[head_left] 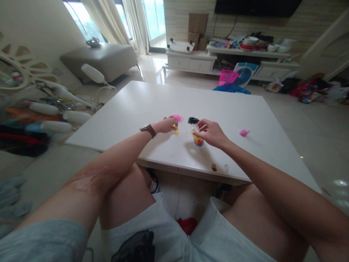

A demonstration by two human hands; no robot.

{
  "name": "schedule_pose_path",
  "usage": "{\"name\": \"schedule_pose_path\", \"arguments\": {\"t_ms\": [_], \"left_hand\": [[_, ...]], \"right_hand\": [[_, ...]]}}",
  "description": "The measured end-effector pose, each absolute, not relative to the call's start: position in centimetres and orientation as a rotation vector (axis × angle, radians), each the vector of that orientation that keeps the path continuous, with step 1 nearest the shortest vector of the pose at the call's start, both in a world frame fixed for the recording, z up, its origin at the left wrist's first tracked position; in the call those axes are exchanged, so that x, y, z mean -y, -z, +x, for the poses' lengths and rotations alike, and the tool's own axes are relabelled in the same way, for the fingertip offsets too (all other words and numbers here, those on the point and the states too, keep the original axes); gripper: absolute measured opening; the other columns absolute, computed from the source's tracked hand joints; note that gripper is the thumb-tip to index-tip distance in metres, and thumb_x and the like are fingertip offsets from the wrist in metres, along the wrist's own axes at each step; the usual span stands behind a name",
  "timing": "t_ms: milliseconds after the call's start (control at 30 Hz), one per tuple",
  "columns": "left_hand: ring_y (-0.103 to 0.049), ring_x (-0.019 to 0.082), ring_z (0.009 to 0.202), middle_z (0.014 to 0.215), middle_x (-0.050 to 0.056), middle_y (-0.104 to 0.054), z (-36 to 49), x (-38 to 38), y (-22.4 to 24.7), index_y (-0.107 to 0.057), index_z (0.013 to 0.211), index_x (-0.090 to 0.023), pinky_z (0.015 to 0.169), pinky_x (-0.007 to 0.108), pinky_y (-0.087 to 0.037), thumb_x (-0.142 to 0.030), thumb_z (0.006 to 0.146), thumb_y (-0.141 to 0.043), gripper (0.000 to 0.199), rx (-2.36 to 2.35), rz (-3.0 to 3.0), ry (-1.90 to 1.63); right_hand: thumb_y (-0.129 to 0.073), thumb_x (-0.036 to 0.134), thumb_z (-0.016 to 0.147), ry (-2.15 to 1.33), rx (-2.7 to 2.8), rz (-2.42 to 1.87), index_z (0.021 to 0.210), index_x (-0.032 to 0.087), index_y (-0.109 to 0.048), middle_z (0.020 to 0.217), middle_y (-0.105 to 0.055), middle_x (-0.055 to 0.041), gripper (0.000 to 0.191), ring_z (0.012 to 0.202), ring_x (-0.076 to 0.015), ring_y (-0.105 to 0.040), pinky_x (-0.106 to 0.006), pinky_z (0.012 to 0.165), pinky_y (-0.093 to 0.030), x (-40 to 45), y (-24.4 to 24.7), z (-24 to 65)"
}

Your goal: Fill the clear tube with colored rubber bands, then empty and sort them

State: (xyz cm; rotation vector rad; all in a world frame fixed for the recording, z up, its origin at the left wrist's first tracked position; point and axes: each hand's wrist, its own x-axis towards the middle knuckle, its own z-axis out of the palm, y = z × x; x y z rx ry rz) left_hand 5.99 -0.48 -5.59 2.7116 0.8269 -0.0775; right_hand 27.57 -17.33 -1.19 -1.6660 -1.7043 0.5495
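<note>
My right hand (210,133) is closed around the upper part of a small clear container (198,140) with yellow, red and blue contents, upright on the white table. My left hand (167,125) reaches down at a small yellow pile (176,131), its fingertips together over the yellow pieces; whether a piece is pinched is too small to tell. Just behind that hand lies a pink pile (177,118). A black pile (193,120) sits behind the container. Between the yellow pile and the container are a few loose yellow bits (187,134).
On the white table (218,105), a pink object (244,133) lies at the right. Near the front edge are a small yellow-brown figure (214,167) and a clear piece (226,167). A pink basket (228,78) stands beyond the far edge.
</note>
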Motion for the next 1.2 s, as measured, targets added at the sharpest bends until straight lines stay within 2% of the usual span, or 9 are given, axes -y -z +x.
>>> {"name": "schedule_pose_path", "arguments": {"t_ms": [100, 167, 267, 533, 800, 1033, 1200], "left_hand": [[-0.062, 0.025, 0.103, 0.109, 0.012, -0.072, 6.2, 0.9, 4.8, -0.071, 0.102, -0.015, 0.091, 0.036, -0.044, -0.024, 0.091, -0.057, 0.02, -0.791, 2.69, -0.022], [-0.063, 0.021, 0.087, 0.097, 0.01, -0.073, 6.4, 1.2, 4.5, -0.071, 0.096, -0.015, 0.085, 0.032, -0.045, -0.024, 0.09, -0.058, 0.017, -0.715, 2.659, -0.117], [-0.061, 0.017, 0.077, 0.086, 0.007, -0.072, 7.0, 1.9, 4.3, -0.069, 0.088, -0.015, 0.076, 0.028, -0.046, -0.022, 0.089, -0.06, 0.011, -0.574, 2.586, -0.27], [-0.062, 0.014, 0.074, 0.081, 0.003, -0.071, 8.0, 3.4, 4.0, -0.066, 0.086, -0.016, 0.069, 0.024, -0.046, -0.02, 0.086, -0.061, 0.007, -0.426, 2.416, -0.285], [-0.062, 0.014, 0.071, 0.079, 0.003, -0.072, 8.4, 4.1, 3.9, -0.067, 0.088, -0.015, 0.068, 0.025, -0.044, -0.022, 0.088, -0.059, 0.01, -0.445, 2.364, -0.218], [-0.061, 0.014, 0.071, 0.079, 0.003, -0.071, 8.7, 4.7, 3.8, -0.071, 0.086, -0.015, 0.067, 0.025, -0.043, -0.02, 0.084, -0.063, 0.009, -0.493, 2.373, -0.297], [-0.061, 0.013, 0.065, 0.069, 0.001, -0.07, 9.3, 5.4, 3.8, -0.071, 0.079, -0.015, 0.063, 0.025, -0.042, -0.02, 0.079, -0.071, 0.005, -0.548, 2.276, -0.395]], "right_hand": [[-0.079, 0.028, 0.076, -0.437, 1.838, -1.748, 0.091, 0.018, -0.071, 0.093, -0.077, -0.0059, 0.02, 0.077, -0.0198, -0.071, -0.032, 0.074, -0.054, 17.4, 1.2, 27.6], [-0.077, 0.029, 0.078, -0.371, 1.912, -1.79, 0.094, 0.018, -0.074, 0.095, -0.077, -0.0062, 0.02, 0.078, -0.0197, -0.07, -0.032, 0.075, -0.052, 17.5, 1.4, 27.5], [-0.075, 0.031, 0.081, -0.304, 1.993, -1.818, 0.098, 0.019, -0.077, 0.098, -0.076, -0.0067, 0.022, 0.078, -0.0193, -0.069, -0.031, 0.073, -0.05, 17.5, 1.6, 27.3], [-0.073, 0.034, 0.087, -0.22, 2.07, -1.901, 0.11, 0.02, -0.078, 0.106, -0.074, -0.0069, 0.027, 0.086, -0.0207, -0.07, -0.03, 0.076, -0.049, 17.5, 1.7, 27.4], [-0.072, 0.033, 0.091, -0.194, 2.144, -1.895, 0.118, 0.022, -0.077, 0.112, -0.073, -0.0079, 0.03, 0.095, -0.0231, -0.07, -0.032, 0.079, -0.05, 17.4, 2.0, 27.3], [-0.073, 0.035, 0.091, -0.251, 2.108, -1.891, 0.115, 0.023, -0.078, 0.11, -0.073, -0.0069, 0.028, 0.091, -0.0209, -0.07, -0.03, 0.077, -0.048, 17.5, 2.0, 27.1], [-0.074, 0.036, 0.089, -0.275, 2.074, -1.891, 0.107, 0.022, -0.079, 0.105, -0.073, -0.0062, 0.023, 0.084, -0.0197, -0.069, -0.03, 0.073, -0.046, 17.3, 1.9, 27.2]]}}
